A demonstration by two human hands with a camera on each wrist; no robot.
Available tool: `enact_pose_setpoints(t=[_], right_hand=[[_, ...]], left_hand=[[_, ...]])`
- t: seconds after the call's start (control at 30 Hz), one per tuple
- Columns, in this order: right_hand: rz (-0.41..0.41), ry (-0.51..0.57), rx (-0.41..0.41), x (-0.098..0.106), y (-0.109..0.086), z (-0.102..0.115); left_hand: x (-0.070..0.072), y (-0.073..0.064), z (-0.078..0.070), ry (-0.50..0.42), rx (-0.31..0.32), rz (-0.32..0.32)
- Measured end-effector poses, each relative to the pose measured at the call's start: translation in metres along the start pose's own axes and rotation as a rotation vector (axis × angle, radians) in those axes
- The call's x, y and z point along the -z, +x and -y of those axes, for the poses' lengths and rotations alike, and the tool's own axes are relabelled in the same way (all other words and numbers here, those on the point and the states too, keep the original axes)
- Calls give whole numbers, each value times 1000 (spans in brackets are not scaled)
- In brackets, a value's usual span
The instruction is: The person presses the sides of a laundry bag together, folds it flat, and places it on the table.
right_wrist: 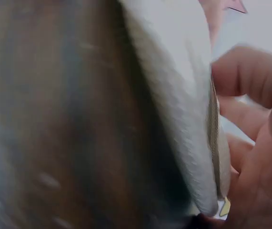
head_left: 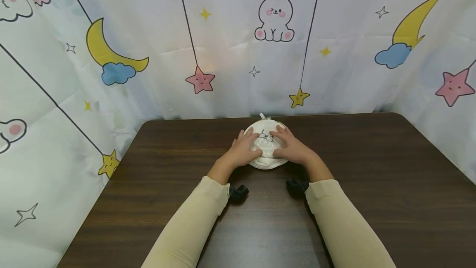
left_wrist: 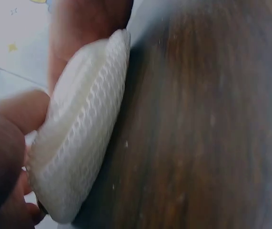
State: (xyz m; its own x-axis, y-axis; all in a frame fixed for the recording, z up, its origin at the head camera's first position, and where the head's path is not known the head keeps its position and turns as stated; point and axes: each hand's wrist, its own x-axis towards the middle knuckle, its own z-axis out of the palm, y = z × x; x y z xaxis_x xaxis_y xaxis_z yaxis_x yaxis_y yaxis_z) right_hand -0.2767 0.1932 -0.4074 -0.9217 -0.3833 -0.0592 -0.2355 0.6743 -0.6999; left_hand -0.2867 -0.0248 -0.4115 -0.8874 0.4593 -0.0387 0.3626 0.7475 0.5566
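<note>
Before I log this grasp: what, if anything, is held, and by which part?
A round white pouch, by its opposite sides: the left hand grips its left side, the right hand its right.

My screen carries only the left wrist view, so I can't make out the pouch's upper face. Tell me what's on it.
Observer: The head view shows a dark line drawing on the upper face of the round white pouch.
Operator: Report on its far edge.
Observer: A small white tag sticks out there.
Operator: Now give me the side away from my camera.
Observer: The right wrist view shows a tan zip running along the side, where the right hand has its grip.
</note>
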Motion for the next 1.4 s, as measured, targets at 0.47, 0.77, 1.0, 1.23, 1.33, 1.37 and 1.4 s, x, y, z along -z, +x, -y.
enact_pose_setpoints(t=[0.47,0.77,1.0,1.23,1.33,1.37,1.4], right_hand=[[41,-133,-47,-1,9,6],[2,-100,-85,1,19,15],[74,-210,-130,-1,27,14],[78,-298,-150,-7,30,17],[99,-251,-148,-5,29,15],[106,-225,-145,-3,29,14],[110,-196,-141,-2,29,13]], left_hand=[[-2,3,-13,197,77,57],[-13,9,-20,284,70,97],[-7,16,-21,294,89,188],[-6,18,-24,322,142,221],[-7,17,-23,306,138,226],[-8,16,-23,296,132,224],[-7,16,-22,289,127,218]])
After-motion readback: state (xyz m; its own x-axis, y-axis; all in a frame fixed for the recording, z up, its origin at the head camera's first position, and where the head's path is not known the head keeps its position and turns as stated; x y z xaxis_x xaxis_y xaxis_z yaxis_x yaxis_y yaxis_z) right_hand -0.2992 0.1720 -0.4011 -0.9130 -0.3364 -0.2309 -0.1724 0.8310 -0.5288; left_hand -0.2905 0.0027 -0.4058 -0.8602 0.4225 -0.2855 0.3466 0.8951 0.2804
